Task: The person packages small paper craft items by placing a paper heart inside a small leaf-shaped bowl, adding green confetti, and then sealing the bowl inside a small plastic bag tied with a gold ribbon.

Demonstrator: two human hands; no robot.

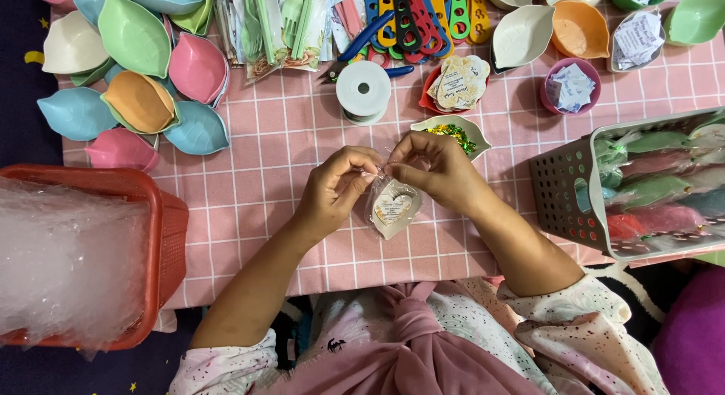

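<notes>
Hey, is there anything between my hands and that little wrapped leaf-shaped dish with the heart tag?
Nothing visible. The left hand and right hand both pinch the top of the clear-wrapped, cream leaf-shaped dish with the heart tag, above the pink checked tablecloth. The white ribbon spool stands farther back, apart.

Left hand (336, 187) and right hand (438, 168) pinch the top of a wrapped leaf-shaped dish (393, 208).

Wrapped favour (392, 207): glossy clear plastic film, crinkled
Leaf dishes (136, 35): smooth matt plastic
Desk cloth (279, 131): matt checked fabric
Grey basket (563, 187): perforated plastic
Tags (455, 84): matt paper
</notes>
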